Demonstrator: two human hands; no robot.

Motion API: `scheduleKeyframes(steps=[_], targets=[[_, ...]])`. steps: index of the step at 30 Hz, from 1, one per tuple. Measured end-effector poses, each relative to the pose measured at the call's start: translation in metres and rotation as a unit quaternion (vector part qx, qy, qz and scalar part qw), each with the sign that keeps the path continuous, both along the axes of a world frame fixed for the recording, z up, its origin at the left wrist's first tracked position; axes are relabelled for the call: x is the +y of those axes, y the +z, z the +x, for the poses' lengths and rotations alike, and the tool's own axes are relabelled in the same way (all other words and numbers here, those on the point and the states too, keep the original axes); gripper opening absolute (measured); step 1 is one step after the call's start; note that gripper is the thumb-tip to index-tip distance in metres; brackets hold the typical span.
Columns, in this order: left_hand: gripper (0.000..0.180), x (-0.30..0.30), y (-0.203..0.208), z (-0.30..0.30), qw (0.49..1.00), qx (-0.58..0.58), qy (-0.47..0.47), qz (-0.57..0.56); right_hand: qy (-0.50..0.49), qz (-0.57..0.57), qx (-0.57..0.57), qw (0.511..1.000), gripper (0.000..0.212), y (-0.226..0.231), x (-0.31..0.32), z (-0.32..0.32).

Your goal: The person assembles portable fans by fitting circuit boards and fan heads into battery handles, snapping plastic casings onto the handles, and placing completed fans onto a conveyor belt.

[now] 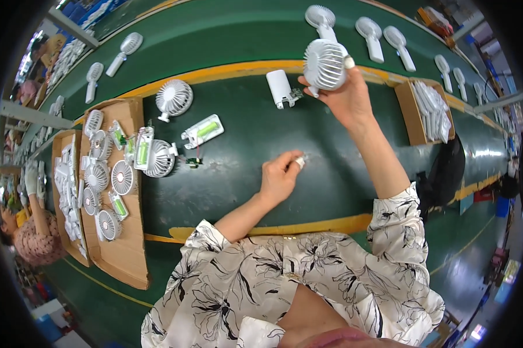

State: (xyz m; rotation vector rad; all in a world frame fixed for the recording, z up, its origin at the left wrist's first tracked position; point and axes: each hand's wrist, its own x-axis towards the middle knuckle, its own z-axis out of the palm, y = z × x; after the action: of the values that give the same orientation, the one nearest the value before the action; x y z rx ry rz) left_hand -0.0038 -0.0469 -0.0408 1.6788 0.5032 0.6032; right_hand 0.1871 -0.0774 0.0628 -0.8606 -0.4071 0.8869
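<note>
White fan head (323, 65), clasped in the right grip (351, 100), is above the far side of the worktop (218, 180). The left grip (280, 178) is half-curled; whether it holds anything, I cannot tell.

A round white fan head (325, 65) with a slatted cage, held in the right grip (349, 95), filling the space between thumb and fingers, its small tab (314, 91) pointing downward just beside the fingertips
</note>
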Motion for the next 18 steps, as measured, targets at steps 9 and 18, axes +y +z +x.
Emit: scheduleKeyframes(steps=[9,18], targets=[[0.021,0.016,0.018,0.015,0.993,-0.01,-0.069,0.099,-0.105,-0.096,0.093,0.985,0.058,-0.041,-0.103,0.016],[0.046,0.082,0.045,0.114,0.74,0.061,-0.308,0.595,-0.209,-0.264,-0.074,0.939,0.049,-0.057,-0.082,0.025]])
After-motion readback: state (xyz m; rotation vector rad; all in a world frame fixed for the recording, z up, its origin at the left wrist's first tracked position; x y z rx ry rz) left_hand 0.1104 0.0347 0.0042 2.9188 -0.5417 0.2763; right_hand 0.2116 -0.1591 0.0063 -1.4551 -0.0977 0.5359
